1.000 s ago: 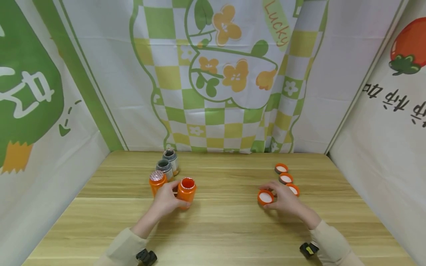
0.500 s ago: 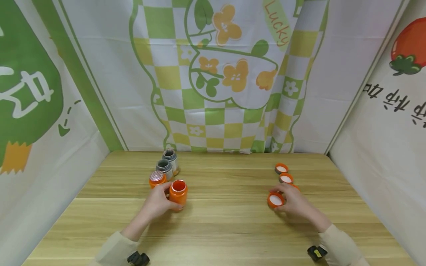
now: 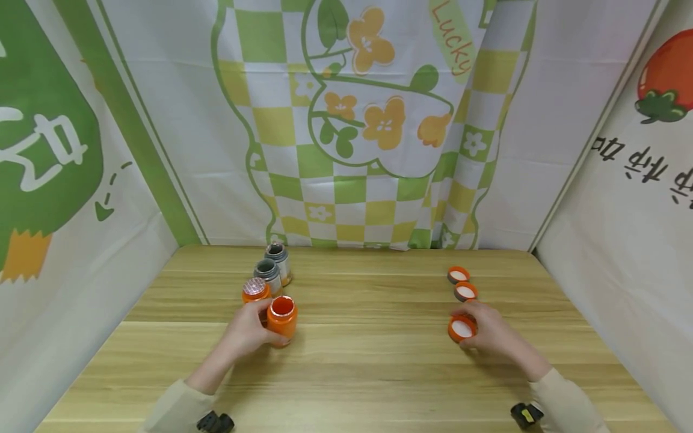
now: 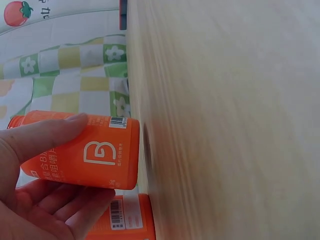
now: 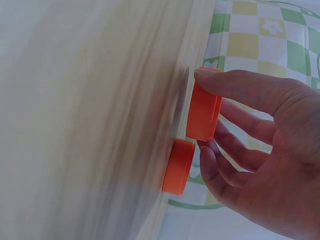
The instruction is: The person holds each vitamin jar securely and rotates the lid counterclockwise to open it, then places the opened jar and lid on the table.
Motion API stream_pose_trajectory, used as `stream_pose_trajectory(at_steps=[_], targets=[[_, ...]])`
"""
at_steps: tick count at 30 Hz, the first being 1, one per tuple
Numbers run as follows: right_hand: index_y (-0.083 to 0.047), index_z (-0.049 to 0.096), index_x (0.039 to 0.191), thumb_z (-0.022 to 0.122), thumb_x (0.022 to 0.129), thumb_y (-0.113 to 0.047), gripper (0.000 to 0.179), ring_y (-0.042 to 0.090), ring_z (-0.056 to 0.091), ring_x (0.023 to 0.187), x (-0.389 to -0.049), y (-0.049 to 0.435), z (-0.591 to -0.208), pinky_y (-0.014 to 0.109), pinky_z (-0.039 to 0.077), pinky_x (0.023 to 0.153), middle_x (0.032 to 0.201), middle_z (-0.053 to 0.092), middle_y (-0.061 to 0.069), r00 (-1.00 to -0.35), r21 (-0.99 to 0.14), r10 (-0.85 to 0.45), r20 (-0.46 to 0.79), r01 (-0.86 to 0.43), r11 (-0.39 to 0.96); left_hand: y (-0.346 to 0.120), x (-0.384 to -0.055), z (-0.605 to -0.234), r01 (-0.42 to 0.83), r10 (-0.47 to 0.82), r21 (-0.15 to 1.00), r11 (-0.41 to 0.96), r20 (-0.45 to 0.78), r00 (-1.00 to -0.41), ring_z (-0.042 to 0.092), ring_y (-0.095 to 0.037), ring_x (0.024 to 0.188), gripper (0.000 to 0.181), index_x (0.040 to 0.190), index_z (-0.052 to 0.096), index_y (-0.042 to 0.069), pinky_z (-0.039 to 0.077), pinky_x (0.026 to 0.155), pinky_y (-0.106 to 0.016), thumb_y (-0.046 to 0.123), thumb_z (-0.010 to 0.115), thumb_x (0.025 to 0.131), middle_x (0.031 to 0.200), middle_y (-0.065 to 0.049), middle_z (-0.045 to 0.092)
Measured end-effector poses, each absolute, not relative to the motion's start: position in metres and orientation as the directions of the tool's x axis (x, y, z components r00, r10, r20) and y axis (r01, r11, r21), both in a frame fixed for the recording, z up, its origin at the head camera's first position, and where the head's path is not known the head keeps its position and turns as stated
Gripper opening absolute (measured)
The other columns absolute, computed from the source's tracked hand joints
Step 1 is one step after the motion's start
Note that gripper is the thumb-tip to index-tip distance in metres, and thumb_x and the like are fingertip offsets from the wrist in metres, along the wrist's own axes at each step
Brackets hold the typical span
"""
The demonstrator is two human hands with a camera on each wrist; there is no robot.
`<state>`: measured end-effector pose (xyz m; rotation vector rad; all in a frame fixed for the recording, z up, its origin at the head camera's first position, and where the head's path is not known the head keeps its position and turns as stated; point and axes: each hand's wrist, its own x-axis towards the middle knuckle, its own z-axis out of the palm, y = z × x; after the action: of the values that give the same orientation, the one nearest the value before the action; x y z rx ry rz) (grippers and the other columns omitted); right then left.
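Observation:
My left hand [image 3: 245, 332] grips an uncapped orange bottle [image 3: 281, 325], thumb on one side and fingers on the other. In the left wrist view the bottle [image 4: 100, 150] shows white lettering, and a thin gap with a shadow separates its base from the table. My right hand [image 3: 489, 332] pinches an orange lid [image 3: 462, 329], its white inside facing up. The right wrist view has this lid [image 5: 204, 110] between thumb and fingers, just over the tabletop, with another orange lid [image 5: 179, 167] standing beside it. That second lid is hidden behind the hand in the head view.
Behind the left hand stand an orange bottle with a silvery top [image 3: 255, 290] and two open grey jars, one nearer [image 3: 268, 273] and one farther [image 3: 278, 260]. Two lids, a nearer [image 3: 465, 291] and a farther [image 3: 458, 275], lie in a row on the wooden table [image 3: 368, 361].
My left hand has carried the orange bottle leftward, close to the other containers. The right hand has moved right with its lid, towards the row of lids, covering one of them.

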<state>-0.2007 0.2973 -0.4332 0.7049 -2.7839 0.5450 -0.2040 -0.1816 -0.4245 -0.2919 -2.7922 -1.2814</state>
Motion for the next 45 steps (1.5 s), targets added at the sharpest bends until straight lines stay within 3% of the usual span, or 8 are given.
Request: stream_pose_trajectory(at_steps=[8,18,36,45], targets=[[-0.004,0.066,0.103,0.086,0.054,-0.007,0.053,0.026,0.061,0.090,-0.199,0.306,-0.434,0.036,0.048,0.078,0.100,0.065,0.006,-0.875,-0.311,-0.389,0.288,-0.470,0.826,-0.191,-0.202,-0.425,0.185,0.160,0.749,0.636,0.106,-0.981,0.062,-0.019,0.090,0.064,0.110,0.066,0.004,0.048,0.084,-0.040,0.010,0.090,0.051,0.100,-0.007,0.070],[-0.006,0.066,0.102,0.087,0.055,-0.010,0.051,0.026,0.060,0.091,-0.194,0.311,-0.431,0.040,0.048,0.079,0.101,0.063,0.009,-0.915,-0.320,-0.318,0.248,-0.387,0.865,-0.200,-0.198,-0.421,0.169,0.176,0.740,0.651,0.070,-0.982,0.063,-0.022,0.094,0.065,0.112,0.064,0.002,0.048,0.088,-0.045,0.011,0.089,0.052,0.103,-0.008,0.069],[-0.004,0.060,0.101,0.085,0.057,-0.010,0.051,0.027,0.058,0.090,-0.192,0.315,-0.429,0.043,0.047,0.078,0.100,0.060,0.011,-0.961,-0.343,-0.214,0.174,-0.263,0.902,-0.210,-0.186,-0.417,0.148,0.111,0.614,0.775,0.099,-0.989,0.061,-0.019,0.078,0.057,0.098,0.066,0.001,0.049,0.072,-0.039,0.025,0.090,0.052,0.088,-0.008,0.070],[-0.002,0.056,0.100,0.085,0.057,-0.010,0.052,0.026,0.058,0.087,-0.189,0.320,-0.427,0.038,0.046,0.073,0.095,0.062,0.010,-0.976,-0.401,-0.175,0.130,-0.213,0.891,-0.217,-0.184,-0.416,0.113,0.076,0.592,0.798,0.088,-0.993,0.061,-0.021,0.079,0.060,0.099,0.066,0.000,0.049,0.072,-0.040,0.029,0.090,0.053,0.090,-0.010,0.070]])
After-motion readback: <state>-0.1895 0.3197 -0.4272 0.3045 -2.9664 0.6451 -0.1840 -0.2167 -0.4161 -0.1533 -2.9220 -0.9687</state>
